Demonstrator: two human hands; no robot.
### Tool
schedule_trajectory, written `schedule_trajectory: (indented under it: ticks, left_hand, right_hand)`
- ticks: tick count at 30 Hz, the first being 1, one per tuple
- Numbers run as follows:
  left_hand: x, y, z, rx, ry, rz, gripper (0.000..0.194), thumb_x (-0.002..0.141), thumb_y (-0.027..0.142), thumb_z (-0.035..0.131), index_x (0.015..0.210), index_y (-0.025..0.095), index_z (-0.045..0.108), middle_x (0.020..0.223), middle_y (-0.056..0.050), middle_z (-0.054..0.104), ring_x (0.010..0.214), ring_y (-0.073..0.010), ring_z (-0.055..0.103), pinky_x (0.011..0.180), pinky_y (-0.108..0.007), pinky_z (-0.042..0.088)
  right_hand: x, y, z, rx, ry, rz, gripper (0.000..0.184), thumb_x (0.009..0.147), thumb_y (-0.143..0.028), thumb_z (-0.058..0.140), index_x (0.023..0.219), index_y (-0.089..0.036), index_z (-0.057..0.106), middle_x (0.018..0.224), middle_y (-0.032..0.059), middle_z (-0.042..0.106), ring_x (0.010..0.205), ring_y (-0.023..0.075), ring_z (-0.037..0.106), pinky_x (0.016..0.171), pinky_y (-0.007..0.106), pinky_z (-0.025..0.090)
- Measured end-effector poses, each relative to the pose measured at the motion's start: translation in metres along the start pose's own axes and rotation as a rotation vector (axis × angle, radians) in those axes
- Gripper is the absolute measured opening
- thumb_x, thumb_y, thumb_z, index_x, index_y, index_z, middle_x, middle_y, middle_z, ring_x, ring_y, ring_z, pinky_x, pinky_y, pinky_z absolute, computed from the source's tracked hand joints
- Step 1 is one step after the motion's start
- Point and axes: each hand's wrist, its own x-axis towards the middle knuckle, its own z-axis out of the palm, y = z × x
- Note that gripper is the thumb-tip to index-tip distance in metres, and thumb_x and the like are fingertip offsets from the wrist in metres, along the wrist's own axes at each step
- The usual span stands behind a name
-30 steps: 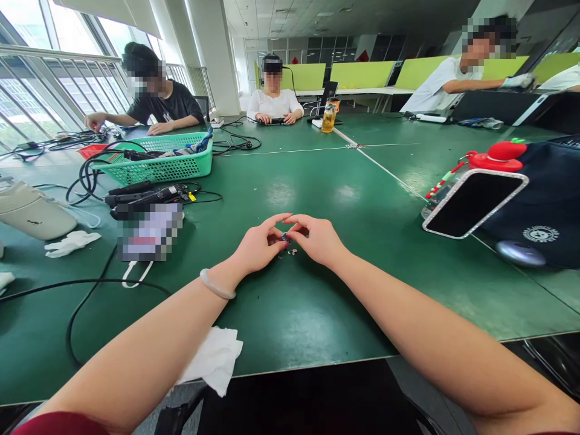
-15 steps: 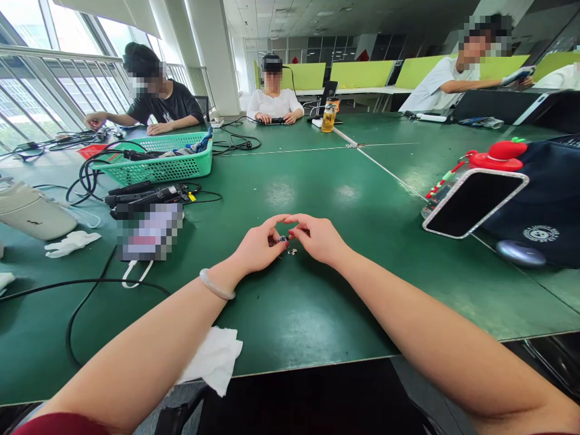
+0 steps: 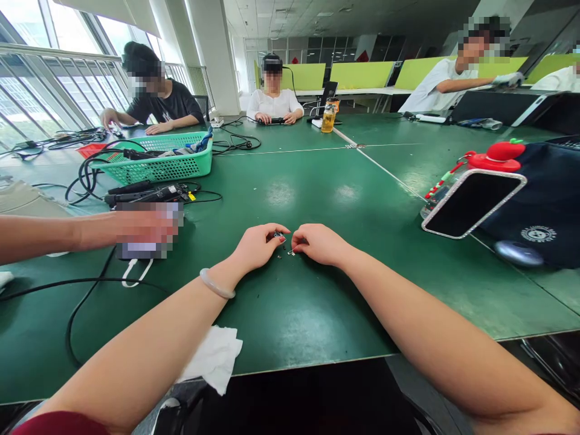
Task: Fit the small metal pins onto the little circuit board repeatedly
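Hands (image 3: 319, 244) parted (slim gap), left (image 3: 256, 246) pinching piece (image 3: 278, 235), table edge (image 3: 312, 364) well apart

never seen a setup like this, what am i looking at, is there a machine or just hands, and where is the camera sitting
There is no machine here: a person works with two bare hands. Every picture comes from one camera worn on that person's head, looking forward and down, so their forearms stretch away from you.

The left hand holds a small dark piece. The right hand has its fingertips by tiny pale bits; whether it grips one is too small to tell.

On the green table are a green basket with cables, a phone propped up at the right, and a white tissue at the near edge. Another person's hand reaches in from the left, over a blurred-out item.
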Motion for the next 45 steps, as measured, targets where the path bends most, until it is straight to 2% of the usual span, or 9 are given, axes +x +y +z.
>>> schedule_trajectory:
  ticks: [7, 11, 16, 23, 29, 35, 39, 45]
  left_hand:
    - [0.001, -0.006, 0.002, 0.002, 0.018, 0.000, 0.029, 0.082, 0.032, 0.051, 0.104, 0.023, 0.067, 0.074, 0.000, 0.064, 0.061, -0.0126, 0.051, 0.062, -0.026, 0.043]
    - [0.002, -0.008, 0.003, -0.005, 0.017, 0.006, 0.031, 0.083, 0.029, 0.049, 0.107, 0.023, 0.066, 0.079, -0.001, 0.065, 0.064, -0.0126, 0.053, 0.065, -0.026, 0.044]
    - [0.002, -0.008, 0.003, -0.009, 0.007, -0.002, 0.031, 0.082, 0.029, 0.050, 0.108, 0.023, 0.065, 0.079, -0.001, 0.066, 0.067, -0.0133, 0.055, 0.068, -0.027, 0.045]
    - [0.002, -0.008, 0.003, 0.013, -0.003, 0.008, 0.030, 0.083, 0.029, 0.050, 0.108, 0.024, 0.066, 0.082, -0.001, 0.068, 0.068, -0.0140, 0.057, 0.069, -0.028, 0.046]
    - [0.002, -0.009, 0.003, 0.014, 0.006, -0.002, 0.029, 0.083, 0.028, 0.051, 0.108, 0.025, 0.066, 0.079, 0.000, 0.066, 0.066, -0.0137, 0.056, 0.069, -0.028, 0.046]
    - [0.002, -0.009, 0.003, -0.009, -0.011, -0.023, 0.029, 0.081, 0.031, 0.055, 0.107, 0.026, 0.067, 0.082, -0.001, 0.068, 0.071, -0.0147, 0.059, 0.072, -0.029, 0.048]
    - [0.000, -0.003, 0.001, -0.003, -0.024, -0.048, 0.028, 0.079, 0.033, 0.058, 0.104, 0.025, 0.067, 0.077, 0.001, 0.067, 0.067, -0.0139, 0.059, 0.071, -0.028, 0.047]
    - [0.000, -0.001, 0.000, -0.008, -0.045, -0.052, 0.027, 0.078, 0.033, 0.058, 0.102, 0.025, 0.066, 0.075, 0.002, 0.066, 0.069, -0.0140, 0.059, 0.072, -0.028, 0.045]
  right_hand:
    - [-0.001, 0.000, -0.001, -0.022, 0.024, -0.025, 0.010, 0.082, -0.017, 0.057, 0.077, -0.019, 0.066, 0.081, 0.0022, 0.063, 0.075, 0.0130, 0.054, 0.067, 0.023, 0.037]
    - [-0.001, 0.000, -0.001, 0.004, 0.006, -0.054, 0.007, 0.078, -0.021, 0.065, 0.083, -0.021, 0.068, 0.080, 0.0007, 0.063, 0.074, 0.0128, 0.055, 0.067, 0.023, 0.038]
    - [-0.002, -0.006, -0.001, 0.006, -0.010, -0.041, 0.004, 0.077, -0.017, 0.064, 0.075, -0.020, 0.066, 0.079, 0.0010, 0.062, 0.074, 0.0129, 0.054, 0.066, 0.023, 0.037]
    - [-0.002, -0.004, 0.000, 0.018, 0.031, -0.049, 0.006, 0.078, -0.017, 0.061, 0.074, -0.019, 0.065, 0.078, 0.0014, 0.062, 0.072, 0.0123, 0.054, 0.066, 0.023, 0.037]
    - [-0.001, -0.002, -0.001, 0.065, 0.094, 0.057, 0.011, 0.077, -0.022, 0.059, 0.070, -0.020, 0.066, 0.074, 0.0001, 0.065, 0.067, 0.0112, 0.053, 0.061, 0.022, 0.037]
    - [-0.001, 0.000, -0.002, 0.203, 0.066, 0.228, 0.008, 0.070, -0.023, 0.061, 0.066, -0.020, 0.068, 0.067, -0.0014, 0.067, 0.062, 0.0102, 0.056, 0.058, 0.021, 0.040]
    - [0.000, 0.003, -0.001, 0.178, 0.081, 0.312, 0.008, 0.069, -0.023, 0.063, 0.065, -0.020, 0.068, 0.069, -0.0003, 0.067, 0.064, 0.0112, 0.057, 0.059, 0.022, 0.040]
    - [-0.001, 0.003, -0.003, 0.082, 0.040, 0.282, 0.006, 0.073, -0.022, 0.062, 0.076, -0.021, 0.068, 0.075, -0.0008, 0.067, 0.067, 0.0109, 0.056, 0.059, 0.022, 0.038]
